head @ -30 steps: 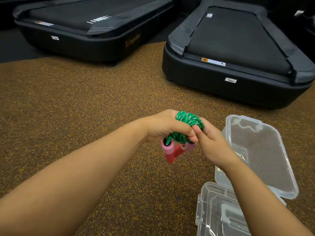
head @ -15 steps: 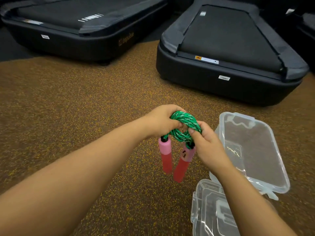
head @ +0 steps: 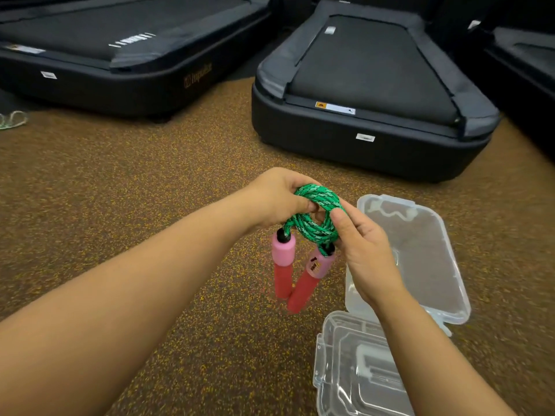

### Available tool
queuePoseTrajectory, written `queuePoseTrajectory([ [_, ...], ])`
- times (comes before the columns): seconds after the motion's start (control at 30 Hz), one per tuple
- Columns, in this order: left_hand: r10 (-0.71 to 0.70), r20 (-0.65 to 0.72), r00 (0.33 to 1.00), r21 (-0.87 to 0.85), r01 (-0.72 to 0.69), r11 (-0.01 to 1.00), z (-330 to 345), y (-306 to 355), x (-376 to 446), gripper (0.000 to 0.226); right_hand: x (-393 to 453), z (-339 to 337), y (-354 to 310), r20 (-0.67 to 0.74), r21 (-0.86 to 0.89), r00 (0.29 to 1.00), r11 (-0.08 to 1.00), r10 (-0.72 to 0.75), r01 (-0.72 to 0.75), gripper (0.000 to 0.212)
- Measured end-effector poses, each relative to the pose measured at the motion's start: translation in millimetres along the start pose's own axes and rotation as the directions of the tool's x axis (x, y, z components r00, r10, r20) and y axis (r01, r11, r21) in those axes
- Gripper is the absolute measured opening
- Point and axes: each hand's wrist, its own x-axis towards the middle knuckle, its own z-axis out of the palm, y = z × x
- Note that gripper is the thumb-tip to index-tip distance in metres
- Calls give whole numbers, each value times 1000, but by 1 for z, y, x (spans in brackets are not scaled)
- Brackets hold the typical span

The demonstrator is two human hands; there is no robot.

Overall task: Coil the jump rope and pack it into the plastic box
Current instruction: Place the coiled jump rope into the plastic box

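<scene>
Fingers of the left hand and right hand are gripping the coiled jump rope, handles dangling above the floor; packing into the open plastic box just beside is remaining.

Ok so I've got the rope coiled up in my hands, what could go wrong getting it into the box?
The green coil is only pinched between the left hand and right hand, so it may spring loose. The two pink handles dangle free and could catch the rim of the open plastic box.
</scene>
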Motion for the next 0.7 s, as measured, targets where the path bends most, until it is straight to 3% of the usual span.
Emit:
queuePoseTrajectory([
  [0.4,156,31,987,-295,-141,945,55,48,19,37,9,-52,-58,-113,-115,988,989,-109,96,31],
  [0.57,138,168,976,-368,-67,927,76,60,24,19,16,-75,-82,-169,-151,975,981,-148,123,29],
  [0.7,127,179,976,-410,-44,911,81,74,29,24,15,-88,-90,-137,-239,974,961,-178,142,31],
])
